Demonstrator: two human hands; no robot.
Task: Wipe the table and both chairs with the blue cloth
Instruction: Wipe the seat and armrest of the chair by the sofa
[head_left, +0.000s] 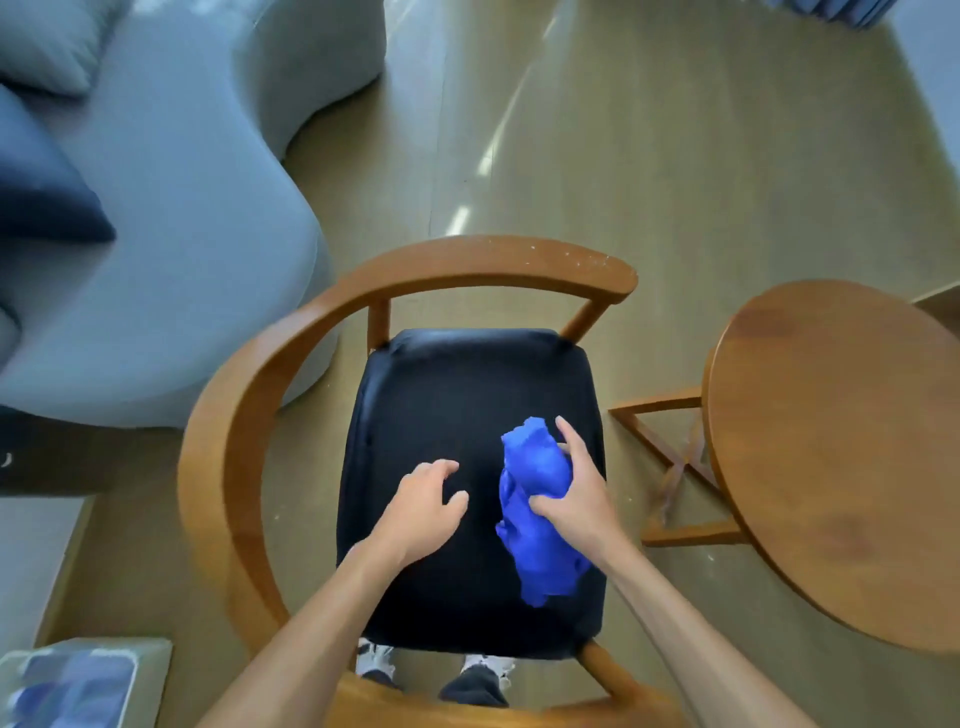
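Wood floor, grey sofa far left, we're looking down from behind a wooden chair with a black seat. Blue cloth is bunched up on the right half of the seat, touching it. Our right hand grips the cloth: thumb across its middle, fingers curled over its right side. Our left hand is over the seat centre, just beside the cloth but apart from it, fingers loosely curled, holding nothing; can't tell if it touches the seat. Round wooden surface stands just right of the chair, nothing visible on it. Dark cushion on the sofa. Our shoes show under the seat's near edge.
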